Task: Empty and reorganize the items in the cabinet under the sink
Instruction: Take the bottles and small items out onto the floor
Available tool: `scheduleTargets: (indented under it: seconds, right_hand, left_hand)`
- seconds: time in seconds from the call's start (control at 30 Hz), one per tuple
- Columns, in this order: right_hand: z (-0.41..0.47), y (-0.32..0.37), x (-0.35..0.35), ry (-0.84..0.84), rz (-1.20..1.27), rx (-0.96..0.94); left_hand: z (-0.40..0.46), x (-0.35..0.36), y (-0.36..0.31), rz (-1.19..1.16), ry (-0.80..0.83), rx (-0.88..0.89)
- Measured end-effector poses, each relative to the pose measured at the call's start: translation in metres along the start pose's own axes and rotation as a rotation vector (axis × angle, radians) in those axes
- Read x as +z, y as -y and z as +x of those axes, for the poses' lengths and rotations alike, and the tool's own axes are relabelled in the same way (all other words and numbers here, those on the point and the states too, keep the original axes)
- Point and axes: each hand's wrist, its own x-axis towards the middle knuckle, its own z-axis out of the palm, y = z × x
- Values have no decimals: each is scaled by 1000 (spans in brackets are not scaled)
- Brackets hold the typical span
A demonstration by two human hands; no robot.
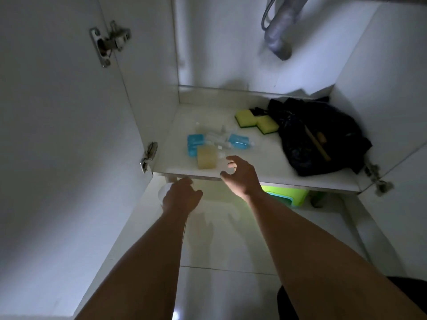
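The open cabinet floor (175,162) holds a yellowish soap-like block (206,156), blue sachets (193,144), small white tubes (217,139), two yellow-green sponges (256,121) and a black plastic bag (321,144) with a wooden handle (316,142) on it. My right hand (240,176) hovers over the cabinet's front edge just right of the block, fingers curved and apart, holding nothing. My left hand (181,197) is below the front edge, over a white object (163,192) on the floor; its fingers are hidden.
A grey drain pipe (280,28) hangs at the top right. The left cabinet door (57,112) stands open with hinges (108,42). A green container (288,195) sits under the cabinet. Glossy white floor tiles (219,285) lie below my arms.
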Motion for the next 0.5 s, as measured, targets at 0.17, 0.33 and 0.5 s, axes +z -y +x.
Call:
scheduleTargets:
  seconds: [0.17,0.33,0.5]
  right_hand:
    - [29,3,-38,-63,-58,-12]
    - [77,-3,-39,-94,-118,-42]
    - [157,-25,-16,-92,-150,-87]
  left_hand:
    - [31,-29,-52,75,-84,158]
    - [83,-37,-78,136,-153,250]
    - [161,-21,-94,181,-208,235]
